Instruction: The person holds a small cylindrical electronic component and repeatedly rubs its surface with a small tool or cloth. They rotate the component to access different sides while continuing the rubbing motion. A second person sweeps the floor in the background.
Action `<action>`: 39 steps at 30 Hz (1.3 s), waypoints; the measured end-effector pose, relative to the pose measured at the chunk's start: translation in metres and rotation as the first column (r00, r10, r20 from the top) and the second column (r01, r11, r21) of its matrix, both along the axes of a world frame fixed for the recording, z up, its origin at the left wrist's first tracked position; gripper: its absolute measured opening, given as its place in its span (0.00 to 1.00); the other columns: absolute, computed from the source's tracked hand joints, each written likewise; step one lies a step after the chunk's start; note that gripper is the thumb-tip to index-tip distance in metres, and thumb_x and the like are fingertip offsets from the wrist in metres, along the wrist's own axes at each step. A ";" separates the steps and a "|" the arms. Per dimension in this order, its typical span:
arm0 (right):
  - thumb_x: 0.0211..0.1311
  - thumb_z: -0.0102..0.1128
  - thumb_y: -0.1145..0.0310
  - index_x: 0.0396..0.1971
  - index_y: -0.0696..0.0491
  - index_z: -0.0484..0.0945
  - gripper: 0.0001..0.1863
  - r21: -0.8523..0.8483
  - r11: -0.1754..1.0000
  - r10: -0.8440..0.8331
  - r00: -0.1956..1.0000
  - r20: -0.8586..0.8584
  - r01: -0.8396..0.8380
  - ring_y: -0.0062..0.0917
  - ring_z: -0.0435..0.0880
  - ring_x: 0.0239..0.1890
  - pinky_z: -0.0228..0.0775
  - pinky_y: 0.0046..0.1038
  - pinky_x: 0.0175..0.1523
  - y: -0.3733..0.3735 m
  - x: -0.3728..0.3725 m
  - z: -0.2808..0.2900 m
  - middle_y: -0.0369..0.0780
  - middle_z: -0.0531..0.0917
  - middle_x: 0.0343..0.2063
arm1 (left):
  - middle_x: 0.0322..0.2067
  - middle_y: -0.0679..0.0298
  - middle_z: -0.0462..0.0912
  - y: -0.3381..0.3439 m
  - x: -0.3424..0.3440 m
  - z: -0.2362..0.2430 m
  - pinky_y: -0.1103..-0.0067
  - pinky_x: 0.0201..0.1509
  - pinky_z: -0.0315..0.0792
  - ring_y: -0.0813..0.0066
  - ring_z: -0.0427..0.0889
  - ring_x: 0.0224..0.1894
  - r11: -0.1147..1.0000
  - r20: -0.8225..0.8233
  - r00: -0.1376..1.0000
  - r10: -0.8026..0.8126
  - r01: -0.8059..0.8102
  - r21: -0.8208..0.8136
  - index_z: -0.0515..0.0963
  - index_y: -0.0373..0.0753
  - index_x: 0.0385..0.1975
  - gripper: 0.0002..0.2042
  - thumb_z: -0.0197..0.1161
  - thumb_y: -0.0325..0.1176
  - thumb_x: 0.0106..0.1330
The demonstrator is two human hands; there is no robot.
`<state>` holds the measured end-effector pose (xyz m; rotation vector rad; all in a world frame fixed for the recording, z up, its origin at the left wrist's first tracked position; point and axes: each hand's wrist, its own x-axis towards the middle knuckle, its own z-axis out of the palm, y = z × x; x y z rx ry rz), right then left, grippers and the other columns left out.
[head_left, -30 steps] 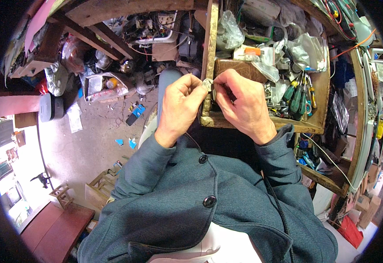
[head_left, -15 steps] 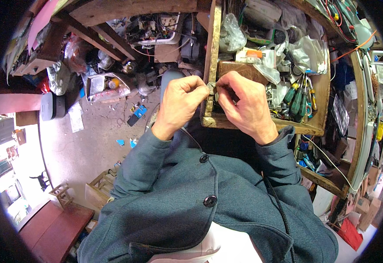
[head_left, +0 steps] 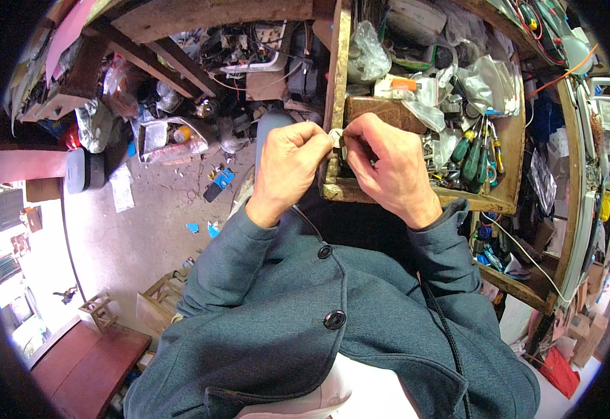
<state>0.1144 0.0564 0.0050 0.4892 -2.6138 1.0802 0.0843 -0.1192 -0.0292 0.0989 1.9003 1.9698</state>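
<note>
Between my two hands is a small, pale, shiny piece point(head_left: 336, 137), too small to tell its kind. My left hand point(head_left: 287, 164) pinches it from the left with thumb and forefinger. From the other side my right hand point(head_left: 392, 167) is closed, its fingertips meeting the same piece. Both hands hover over the near left corner of an open wooden drawer point(head_left: 417, 195). Inside it, right of my right hand, lie several screwdrivers point(head_left: 474, 159) with green and yellow handles. A brown box point(head_left: 382, 114) sits just beyond my right hand.
Plastic bags point(head_left: 490, 84) and an orange-and-white package point(head_left: 399, 86) fill the drawer's far part. Scraps, including a blue and black piece point(head_left: 219, 184), litter the floor at left. A reddish-brown table point(head_left: 92, 366) stands at lower left. A white cable point(head_left: 528, 255) hangs at right.
My left wrist has shifted very slightly to the right. The small piece now looks brighter between the fingertips; both hands otherwise keep their pinch and place.
</note>
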 end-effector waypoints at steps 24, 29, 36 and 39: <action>0.61 0.56 0.83 0.41 0.60 0.77 0.09 0.135 0.990 -0.039 0.997 0.069 0.030 0.43 0.82 0.33 0.73 0.35 0.41 0.000 0.011 0.002 0.49 0.82 0.31 | 0.16 0.45 0.75 0.016 0.010 -0.017 0.64 0.26 0.71 0.62 0.81 0.19 0.985 -0.307 0.940 0.152 -0.168 -0.026 0.78 0.29 0.20 0.13 0.61 0.36 0.57; 0.68 0.55 0.80 0.44 0.62 0.76 0.07 0.190 0.982 -0.019 0.996 0.082 0.003 0.40 0.83 0.36 0.73 0.36 0.44 0.002 0.014 0.000 0.50 0.83 0.35 | 0.16 0.44 0.75 0.012 0.017 -0.006 0.63 0.26 0.69 0.57 0.79 0.18 0.984 -0.280 0.947 0.157 -0.174 -0.037 0.77 0.28 0.20 0.14 0.61 0.36 0.55; 0.71 0.52 0.78 0.48 0.59 0.75 0.09 0.191 0.979 -0.093 0.990 0.104 0.072 0.37 0.83 0.41 0.73 0.35 0.49 0.007 0.017 -0.002 0.50 0.83 0.40 | 0.17 0.45 0.75 0.025 0.012 -0.015 0.62 0.26 0.69 0.59 0.78 0.18 0.989 -0.368 0.921 0.124 -0.144 -0.028 0.77 0.30 0.19 0.14 0.62 0.37 0.55; 0.60 0.52 0.85 0.49 0.56 0.76 0.17 0.121 0.992 -0.054 0.987 0.152 0.036 0.35 0.83 0.39 0.76 0.34 0.46 0.000 0.009 -0.003 0.47 0.83 0.37 | 0.18 0.60 0.80 0.015 0.009 -0.015 0.72 0.27 0.71 0.75 0.77 0.22 0.998 -0.166 0.985 0.051 -0.055 -0.016 0.78 0.34 0.22 0.10 0.64 0.35 0.59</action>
